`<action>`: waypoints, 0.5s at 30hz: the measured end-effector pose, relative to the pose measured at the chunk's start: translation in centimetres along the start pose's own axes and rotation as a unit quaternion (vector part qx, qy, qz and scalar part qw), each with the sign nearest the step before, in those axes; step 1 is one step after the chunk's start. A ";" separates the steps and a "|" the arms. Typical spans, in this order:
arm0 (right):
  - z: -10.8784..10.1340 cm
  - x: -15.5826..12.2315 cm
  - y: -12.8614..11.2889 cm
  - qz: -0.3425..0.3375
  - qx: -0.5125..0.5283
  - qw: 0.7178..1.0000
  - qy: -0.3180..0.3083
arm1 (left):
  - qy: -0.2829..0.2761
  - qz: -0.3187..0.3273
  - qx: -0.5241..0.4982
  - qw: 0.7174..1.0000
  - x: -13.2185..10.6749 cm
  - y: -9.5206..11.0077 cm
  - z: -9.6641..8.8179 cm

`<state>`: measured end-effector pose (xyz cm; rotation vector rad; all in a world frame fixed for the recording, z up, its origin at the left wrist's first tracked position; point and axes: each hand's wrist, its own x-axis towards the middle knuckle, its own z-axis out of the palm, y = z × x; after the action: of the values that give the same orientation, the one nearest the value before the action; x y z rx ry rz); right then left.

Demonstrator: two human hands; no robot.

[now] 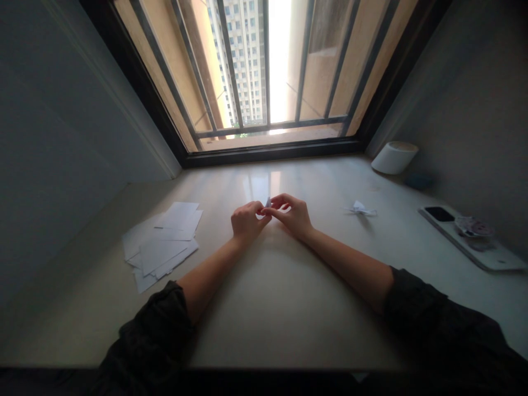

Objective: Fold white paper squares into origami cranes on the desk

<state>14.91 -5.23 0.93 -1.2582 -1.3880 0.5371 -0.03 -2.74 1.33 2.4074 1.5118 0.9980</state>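
Both hands meet over the middle of the pale sill, pinching one small folded piece of white paper. Most of that paper is hidden by fingers; only its upper tip shows. My left hand is closed, its curled fingers and thumb at the paper's left side. From the right, my right hand grips it between thumb and fingertips. A folded white paper figure with thin points, like an origami crane, lies apart to the right. Loose white paper sheets overlap in a pile to the left.
The sill ends at a front edge near my body. A barred window stands behind it. At the back right sits a white cylindrical object. A phone with a round attachment lies at the right by the wall.
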 end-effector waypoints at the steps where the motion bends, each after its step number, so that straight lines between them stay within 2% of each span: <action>1: 0.0 0.0 0.0 -0.004 -0.007 1.000 0.002 | 0.001 0.007 0.008 1.000 0.0 0.1 0.0; 3: 0.0 0.0 0.2 -0.014 -0.003 1.000 -0.001 | 0.003 0.007 -0.013 1.000 0.0 0.2 -0.1; 7: 0.0 0.5 1.1 -0.009 0.053 0.999 0.004 | 0.004 -0.003 -0.144 0.990 0.4 -0.3 0.1; 12: 0.2 1.2 2.4 0.028 0.107 0.994 0.015 | -0.049 -0.047 -0.329 0.942 1.2 -1.5 0.8; 15: 0.4 1.4 2.9 0.037 0.127 0.991 0.014 | -0.081 -0.063 -0.375 0.921 1.3 -2.1 1.3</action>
<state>15.97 -2.95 -1.14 -1.1088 -1.2121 0.7206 -0.44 -0.29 0.01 1.7701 0.9588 1.0614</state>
